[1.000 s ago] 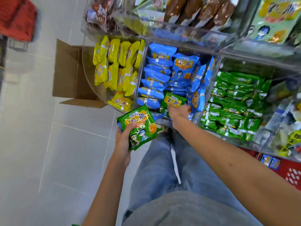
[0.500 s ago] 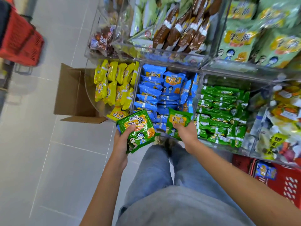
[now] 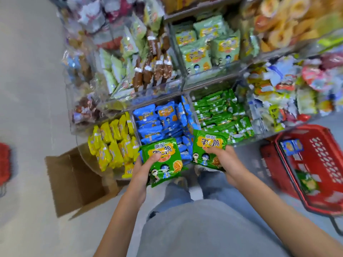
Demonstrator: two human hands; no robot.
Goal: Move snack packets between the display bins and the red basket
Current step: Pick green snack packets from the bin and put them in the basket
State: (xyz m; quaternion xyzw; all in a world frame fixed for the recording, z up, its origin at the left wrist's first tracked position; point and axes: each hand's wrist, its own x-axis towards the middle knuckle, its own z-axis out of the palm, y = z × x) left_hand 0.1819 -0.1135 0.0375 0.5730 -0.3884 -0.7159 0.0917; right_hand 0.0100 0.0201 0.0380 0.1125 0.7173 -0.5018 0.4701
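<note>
My left hand [image 3: 143, 170] grips a green snack packet [image 3: 166, 157], thumb on its front, in front of the blue bin [image 3: 159, 121]. My right hand [image 3: 220, 158] holds a second green packet [image 3: 209, 141], lifted clear of the bins near the edge between the blue bin and the green bin [image 3: 222, 112]. The red basket [image 3: 319, 169] stands on the floor at the right, with a blue packet [image 3: 292, 146] and a green packet [image 3: 307, 182] inside. A bin of yellow packets [image 3: 113, 141] is to the left.
An open cardboard box [image 3: 74, 180] lies on the floor left of the bins. Upper clear bins hold brown, pale green and mixed snacks. Another red basket [image 3: 4, 162] shows at the far left edge. My legs in jeans fill the lower middle.
My right hand has pulled the green packet out of the blue bin and back toward me. My view has tilted up and right, bringing the red basket into sight.
</note>
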